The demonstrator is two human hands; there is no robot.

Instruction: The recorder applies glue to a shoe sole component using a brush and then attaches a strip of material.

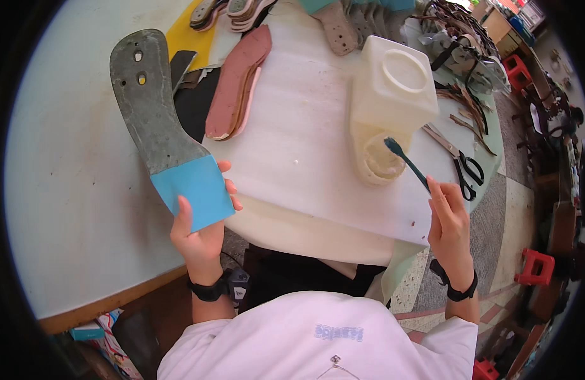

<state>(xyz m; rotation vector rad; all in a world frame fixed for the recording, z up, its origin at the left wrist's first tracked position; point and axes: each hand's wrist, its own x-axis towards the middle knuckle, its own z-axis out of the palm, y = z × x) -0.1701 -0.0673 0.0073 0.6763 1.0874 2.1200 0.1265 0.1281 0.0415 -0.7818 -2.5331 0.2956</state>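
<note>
My left hand is closed on the heel end of a grey shoe sole. A square blue piece covers that end, my thumb lying on top of it and my fingertips showing at its right edge. The sole points away from me, with small holes near its far end. Between the fingers of my right hand is the handle of a dark green toothbrush. Its head is at the mouth of a whitish plastic jug, over a pale, creamy substance.
Pinkish stacked soles lie between the sole and jug. Scissors with black handles rest right of the jug. Dark scrap strips are heaped behind them. More soles stand at the back; a red stool is on the floor.
</note>
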